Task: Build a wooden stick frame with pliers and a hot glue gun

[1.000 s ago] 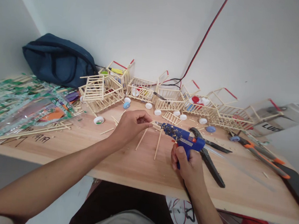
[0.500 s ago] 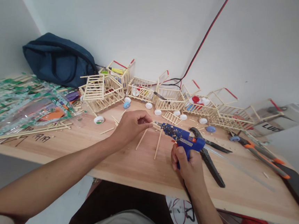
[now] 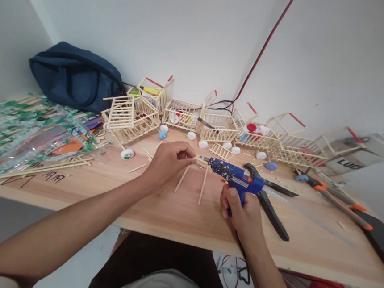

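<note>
My right hand (image 3: 241, 211) is wrapped round the handle of a blue glue gun (image 3: 239, 177), its barrel speckled with wood crumbs and its nozzle pointing left. A long clear glue stick (image 3: 310, 215) trails out of its back. Just left of the nozzle, my left hand (image 3: 172, 162) is closed in a pinch on the end of a thin wooden stick (image 3: 200, 161), mostly hidden by the fingers and nozzle. Below it, two loose wooden sticks (image 3: 203, 185) lie on the tabletop, slanting toward me.
Several small stick-built carts (image 3: 218, 127) with bottle-cap wheels line the wall. Black-handled cutters (image 3: 273, 216) and orange-grey pliers (image 3: 338, 199) lie right. Bagged sticks (image 3: 28, 134) and a dark blue bag (image 3: 77, 75) occupy the left. The table's front edge (image 3: 170, 238) is near my lap.
The glue gun has shifted very slightly to the right, its nozzle a touch farther from my left fingers. My left hand has stayed in place.
</note>
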### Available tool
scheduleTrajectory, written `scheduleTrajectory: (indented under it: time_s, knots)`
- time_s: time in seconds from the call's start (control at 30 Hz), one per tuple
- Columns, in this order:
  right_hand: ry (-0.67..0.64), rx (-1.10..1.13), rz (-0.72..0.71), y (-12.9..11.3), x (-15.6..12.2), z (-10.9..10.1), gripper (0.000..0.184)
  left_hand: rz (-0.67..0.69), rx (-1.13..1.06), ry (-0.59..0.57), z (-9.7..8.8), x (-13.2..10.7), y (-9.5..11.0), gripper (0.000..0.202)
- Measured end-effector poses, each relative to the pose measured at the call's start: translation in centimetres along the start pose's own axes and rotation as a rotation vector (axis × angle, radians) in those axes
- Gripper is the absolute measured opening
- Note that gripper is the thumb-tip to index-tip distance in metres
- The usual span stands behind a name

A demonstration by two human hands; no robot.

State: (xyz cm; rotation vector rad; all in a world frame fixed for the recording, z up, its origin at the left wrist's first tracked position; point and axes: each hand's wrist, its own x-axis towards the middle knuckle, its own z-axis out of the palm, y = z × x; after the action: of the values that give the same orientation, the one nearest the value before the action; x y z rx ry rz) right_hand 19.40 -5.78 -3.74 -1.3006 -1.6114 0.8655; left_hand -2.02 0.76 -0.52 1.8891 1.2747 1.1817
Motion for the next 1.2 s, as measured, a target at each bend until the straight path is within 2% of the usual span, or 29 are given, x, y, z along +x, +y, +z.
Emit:
scheduleTrajectory:
  time_s: [1.2]
  knots:
    - [0.030, 0.002, 0.014, 0.78, -0.23, 0.02, 0.052, -0.008, 0.020, -0.005, 0.02, 0.14, -0.18, 0.007]
